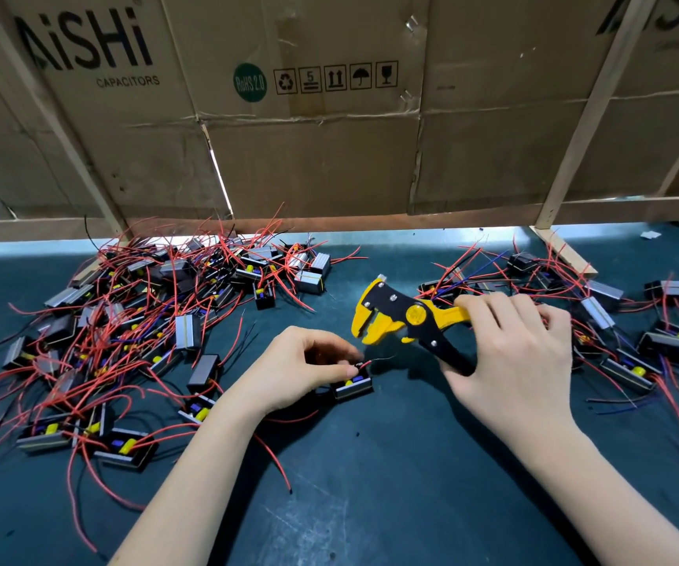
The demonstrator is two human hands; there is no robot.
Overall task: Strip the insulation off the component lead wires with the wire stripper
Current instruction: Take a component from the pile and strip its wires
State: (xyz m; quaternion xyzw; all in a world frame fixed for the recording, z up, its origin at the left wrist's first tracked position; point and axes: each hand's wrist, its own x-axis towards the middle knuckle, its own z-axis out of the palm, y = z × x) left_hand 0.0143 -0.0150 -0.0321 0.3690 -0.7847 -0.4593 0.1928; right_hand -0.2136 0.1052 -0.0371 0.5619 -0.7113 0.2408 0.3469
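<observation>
- Left hand [301, 367] pinches a small component [353, 384] and its red lead [364, 364] on the mat [390, 484].
- Right hand [513, 353] grips the yellow-black wire stripper [399, 318], its mouth gaping just above that lead.
- Component piles: big one far left [133, 320], smaller right [615, 316]; cardboard wall [329, 116] behind.

Bare mat [390, 463] between 2 wire-tangled component piles [133, 320]
</observation>
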